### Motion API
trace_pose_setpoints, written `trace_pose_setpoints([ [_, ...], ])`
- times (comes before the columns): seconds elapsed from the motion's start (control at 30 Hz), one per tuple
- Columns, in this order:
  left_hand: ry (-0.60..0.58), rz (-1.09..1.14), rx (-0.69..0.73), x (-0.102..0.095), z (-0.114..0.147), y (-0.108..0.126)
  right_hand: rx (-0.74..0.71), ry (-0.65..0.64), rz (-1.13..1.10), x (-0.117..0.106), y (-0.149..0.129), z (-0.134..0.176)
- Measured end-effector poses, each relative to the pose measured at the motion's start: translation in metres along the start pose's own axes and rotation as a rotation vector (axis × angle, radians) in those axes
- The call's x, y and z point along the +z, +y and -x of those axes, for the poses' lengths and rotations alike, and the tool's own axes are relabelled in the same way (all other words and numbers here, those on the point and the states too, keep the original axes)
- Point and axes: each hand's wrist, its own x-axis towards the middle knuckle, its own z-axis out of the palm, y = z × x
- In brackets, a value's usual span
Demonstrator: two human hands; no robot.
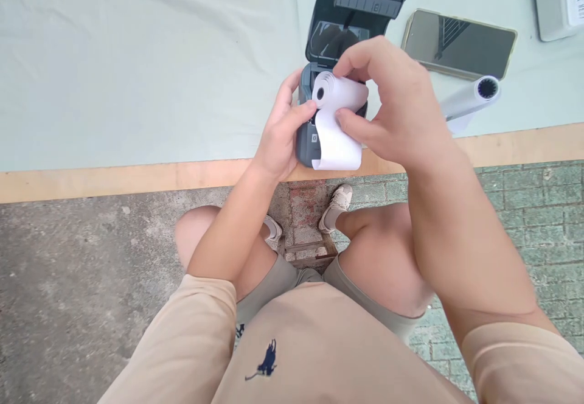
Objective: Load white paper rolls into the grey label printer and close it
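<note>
Through the head camera I have the left hand wrapped along the side of a small printer, its thumb bent over the rim beside the end of the paper roll. The right hand grasps that roll, forefinger on top and thumb pressing the loose strip just below. The roll lies across the printer's open bay; I can't tell whether it is fully seated. The lid stands swung back, away from me.

My first worry is the roll: its outer turns look slack at the end, so if the right fingers slip, more paper could unwind. The strip already spills over the printer's front; pulled at an angle, it could crease or run crooked. The left thumb sits so near the roll that it could be caught between roll and rim. The printer is at the table's wooden edge, so a loose left grip could let it tip. The spare roll lies near the phone, where the right forearm could knock it.
</note>
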Motion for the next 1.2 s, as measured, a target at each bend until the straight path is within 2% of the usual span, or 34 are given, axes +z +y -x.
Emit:
trace_pose_setpoints([
  [0.33,-0.025,-0.046,-0.002,0.001,0.000,0.001,0.119,-0.083,0.169,-0.002,-0.010,0.003],
  [0.5,0.017,-0.031,0.005,0.000,-0.001,0.000,0.046,0.035,0.119,-0.006,-0.010,0.006],
  [0.67,-0.011,-0.063,0.034,-0.003,-0.001,-0.002,-0.074,-0.081,0.105,-0.002,-0.005,0.012],
  [0.73,-0.013,-0.083,0.023,-0.004,0.000,-0.002,-0.091,0.050,0.087,-0.002,-0.001,0.011],
  [0.8,-0.012,-0.091,0.008,-0.003,0.001,-0.001,-0.093,0.279,0.054,-0.004,0.001,0.010],
  [0.87,-0.023,-0.078,0.010,-0.001,0.002,0.001,-0.081,0.390,-0.011,-0.007,0.001,0.008],
  [0.97,-0.035,0.005,0.013,0.004,0.003,0.003,-0.005,0.369,-0.156,-0.009,-0.002,0.006],
  [1.07,0.012,0.005,0.034,0.008,0.005,0.003,0.058,0.381,-0.312,-0.005,-0.006,0.007],
  [1.2,0.056,-0.159,0.099,0.009,0.007,0.000,0.076,0.090,-0.352,0.004,-0.003,0.008],
])
